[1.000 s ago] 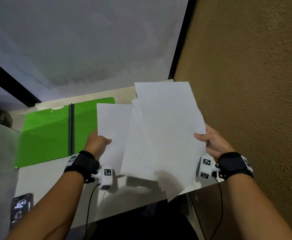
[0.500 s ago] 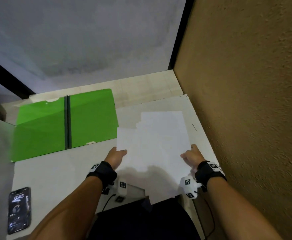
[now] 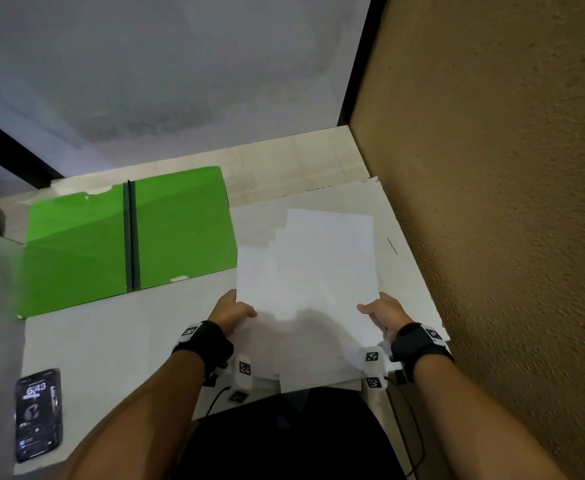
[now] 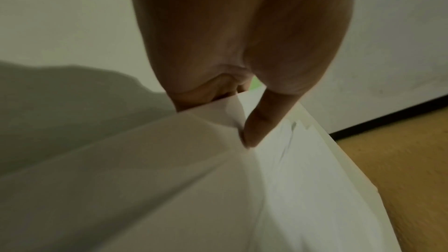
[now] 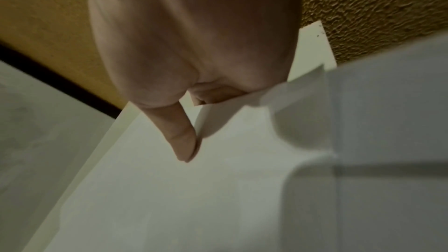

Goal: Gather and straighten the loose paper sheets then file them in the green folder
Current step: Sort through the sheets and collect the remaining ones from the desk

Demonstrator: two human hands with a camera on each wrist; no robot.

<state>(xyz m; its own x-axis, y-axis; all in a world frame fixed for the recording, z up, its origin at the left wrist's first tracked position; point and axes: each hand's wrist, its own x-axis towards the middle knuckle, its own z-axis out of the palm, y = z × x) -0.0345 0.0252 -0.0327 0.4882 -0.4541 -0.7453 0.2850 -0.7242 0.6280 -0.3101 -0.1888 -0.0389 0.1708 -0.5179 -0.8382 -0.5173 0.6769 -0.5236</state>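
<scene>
Paper sheets point(image 3: 322, 271) between both hands

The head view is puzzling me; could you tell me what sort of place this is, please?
Probably a small desk in a room corner: a pale tabletop against a textured brown wall, with an open green folder, a phone and paper sheets in both hands.

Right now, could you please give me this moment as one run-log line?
left hand: holds paper sheets | right hand: holds sheets | edges: uneven | green folder: open, empty
</scene>
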